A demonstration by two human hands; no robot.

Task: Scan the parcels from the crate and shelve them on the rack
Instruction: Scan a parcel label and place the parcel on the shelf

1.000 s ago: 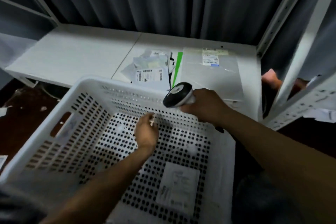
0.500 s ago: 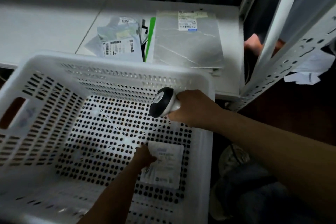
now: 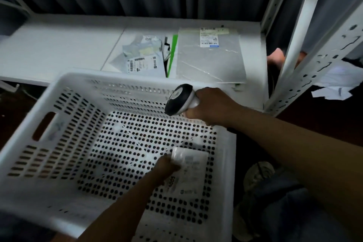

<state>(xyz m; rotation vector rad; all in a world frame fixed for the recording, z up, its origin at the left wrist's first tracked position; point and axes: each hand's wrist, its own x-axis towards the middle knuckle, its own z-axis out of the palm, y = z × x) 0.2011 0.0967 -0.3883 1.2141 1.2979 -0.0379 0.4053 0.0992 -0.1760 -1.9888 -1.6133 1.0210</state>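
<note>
Picking a parcel (image 3: 189, 171) at the right edge of the crate (image 3: 59, 143)
My left hand (image 3: 167, 167) pinches it, right hand (image 3: 212, 108) grips scanner (image 3: 179, 99); I'd lift it label-up.

One crate (image 3: 49, 165), one scanner (image 3: 179, 99), one small parcel (image 3: 189, 171), one big silver parcel (image 3: 211, 61), two hands: left hand (image 3: 167, 168) and right hand (image 3: 213, 106).

the white crate (image 3: 64, 124) has open perforated floor at its left and middle, ringed by slotted walls. the small parcel (image 3: 191, 173) and the left hand (image 3: 167, 167) pinching it fill the near right. the right hand (image 3: 212, 107) with the barcode scanner (image 3: 179, 99) hangs over the far right corner. the rack shelf (image 3: 59, 49) is bare on the left, mailers (image 3: 210, 61) cover its right, and slotted uprights (image 3: 292, 49) stand beyond them.
</note>
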